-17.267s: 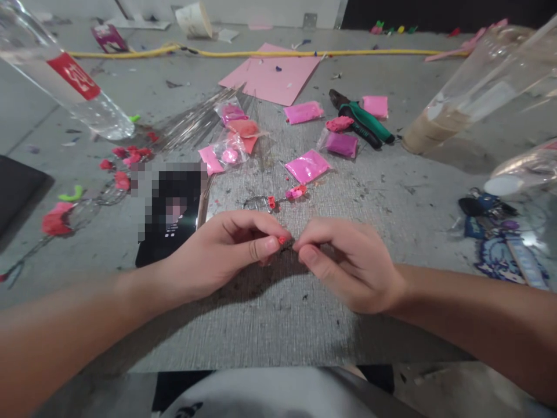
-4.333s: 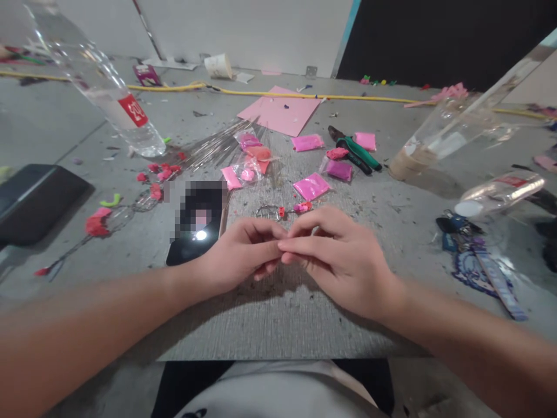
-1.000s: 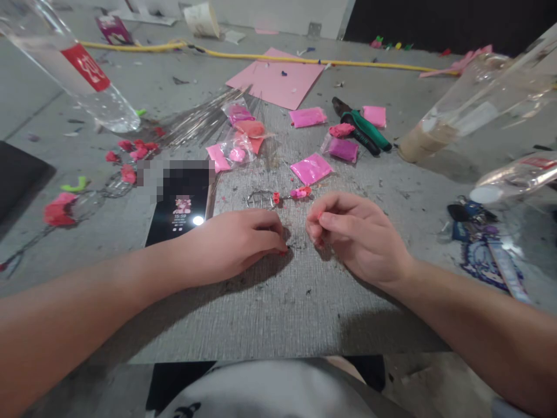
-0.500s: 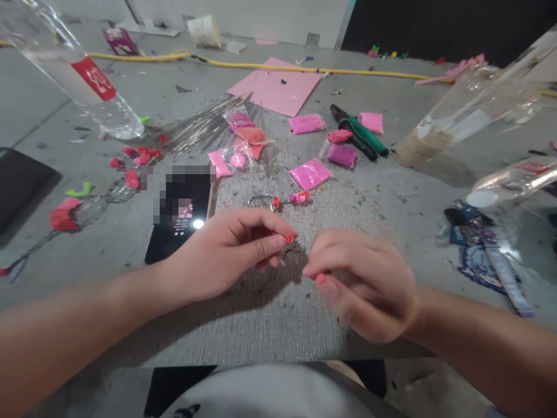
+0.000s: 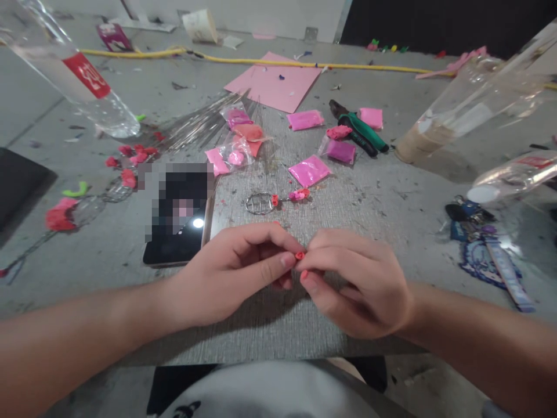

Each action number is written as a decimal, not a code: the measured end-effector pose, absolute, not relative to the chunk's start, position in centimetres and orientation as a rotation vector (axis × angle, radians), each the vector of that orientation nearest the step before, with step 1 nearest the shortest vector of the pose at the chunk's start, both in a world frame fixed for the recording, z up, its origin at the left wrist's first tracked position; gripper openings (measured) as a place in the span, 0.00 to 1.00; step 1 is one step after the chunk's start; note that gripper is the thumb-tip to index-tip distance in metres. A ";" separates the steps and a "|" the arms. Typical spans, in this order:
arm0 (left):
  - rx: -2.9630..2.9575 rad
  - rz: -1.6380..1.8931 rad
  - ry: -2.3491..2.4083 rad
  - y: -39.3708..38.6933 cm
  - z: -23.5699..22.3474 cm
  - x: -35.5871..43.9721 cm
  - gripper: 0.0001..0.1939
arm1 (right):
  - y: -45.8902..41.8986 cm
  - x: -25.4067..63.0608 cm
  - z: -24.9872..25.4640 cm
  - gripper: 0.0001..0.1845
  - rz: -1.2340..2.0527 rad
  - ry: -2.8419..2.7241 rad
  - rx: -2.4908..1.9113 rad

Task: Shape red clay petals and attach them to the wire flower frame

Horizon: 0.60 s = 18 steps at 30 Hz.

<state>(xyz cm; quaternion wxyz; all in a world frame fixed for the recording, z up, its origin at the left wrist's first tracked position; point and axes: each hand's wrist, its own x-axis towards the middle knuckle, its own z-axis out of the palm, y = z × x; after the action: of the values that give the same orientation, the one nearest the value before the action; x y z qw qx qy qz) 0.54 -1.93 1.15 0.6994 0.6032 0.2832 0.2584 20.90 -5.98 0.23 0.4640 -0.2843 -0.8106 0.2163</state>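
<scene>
My left hand (image 5: 243,267) pinches a tiny red clay rose (image 5: 299,255) between thumb and forefinger. My right hand (image 5: 361,284) has come up against it, its fingertips touching or nearly touching the rose. A small piece of red clay (image 5: 304,275) sits on the tip of my right thumb; whether the fingers press it too is unclear. Just beyond the hands lies a bent wire frame (image 5: 260,203) with red and pink clay bits (image 5: 299,195) along its stem. Behind it are a pink clay packet (image 5: 310,170) and an opened bag with reddish clay (image 5: 249,133).
A phone (image 5: 178,220) lies left of my hands, near wire pieces with red clay flowers (image 5: 61,215). Green-handled pliers (image 5: 363,133) rest behind the packets. Bottles stand left (image 5: 93,87) and right (image 5: 435,125). Keys with charms (image 5: 487,249) lie right; a yellow cable (image 5: 270,62) crosses the back.
My right hand has moved left to meet my left hand, bringing its clay piece beside the rose. The left hand has shifted slightly right and nearer, uncovering more of the wire frame.
</scene>
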 end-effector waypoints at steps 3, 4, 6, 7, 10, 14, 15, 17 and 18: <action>1.525 0.616 0.631 -1.9 1.4 0.4 0.05 | -6.0 21.0 0.3 0.04 0.505 -2.000 -0.716; 1.578 0.627 0.628 -1.8 1.4 0.3 0.05 | -6.0 21.0 0.4 0.04 0.505 -2.001 -0.715; 1.641 0.640 0.620 -1.8 1.5 0.2 0.04 | -6.0 21.1 0.5 0.04 0.519 -1.994 -0.699; 1.646 0.642 0.614 -1.7 1.5 0.1 0.04 | -6.0 21.1 0.6 0.04 0.534 -1.992 -0.688; 1.603 0.640 0.603 -1.6 1.4 -0.1 0.03 | -6.0 21.3 0.8 0.05 0.577 -1.998 -0.648; 1.528 0.635 0.613 -1.4 1.2 -0.1 0.04 | -6.0 21.4 1.0 0.07 0.586 -1.977 -0.672; 1.511 0.633 0.617 -1.4 1.2 -0.1 0.05 | -5.9 21.4 1.0 0.07 0.573 -1.968 -0.692; 1.486 0.622 0.624 -1.4 1.2 0.0 0.06 | -6.0 21.3 1.0 0.08 0.540 -1.962 -0.733; 1.477 0.614 0.628 -1.4 1.2 0.0 0.06 | -6.0 21.3 1.0 0.08 0.527 -1.962 -0.740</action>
<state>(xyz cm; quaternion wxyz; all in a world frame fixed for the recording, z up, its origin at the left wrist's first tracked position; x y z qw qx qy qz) 0.04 -1.41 1.24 0.6531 0.6508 0.2769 0.2707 21.34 -6.04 1.02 0.4704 -0.3022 -0.8007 0.2152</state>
